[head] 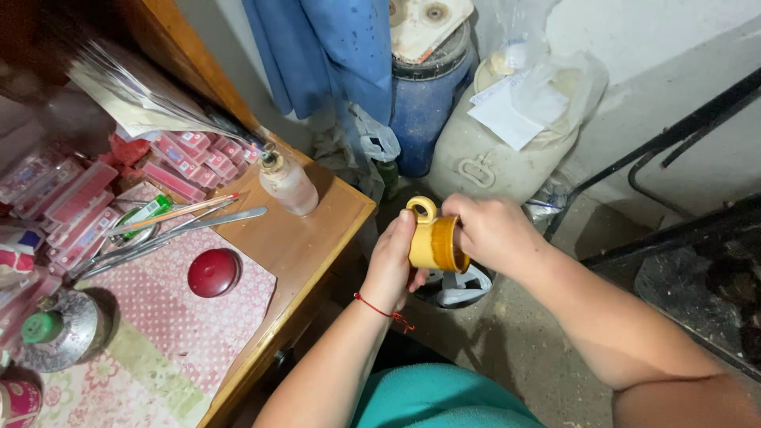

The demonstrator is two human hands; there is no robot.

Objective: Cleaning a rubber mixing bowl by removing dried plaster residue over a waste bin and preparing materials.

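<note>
A small yellow mug (434,238) with a round handle lies on its side in the air, just past the corner of the wooden table (305,246). My left hand (390,265) grips its base end, thumb near the handle. My right hand (491,230) closes over its mouth, fingers tucked at the rim. A red thread bracelet (380,309) circles my left wrist.
On the table lie a red round lid (214,272), long tweezers and a pencil (174,226), a small glass bottle (287,184), pink boxes (186,154) and a green-capped jar (47,329). Beyond stand a blue barrel (428,95) and a pale canister (495,150); a black metal frame (682,135) is at right.
</note>
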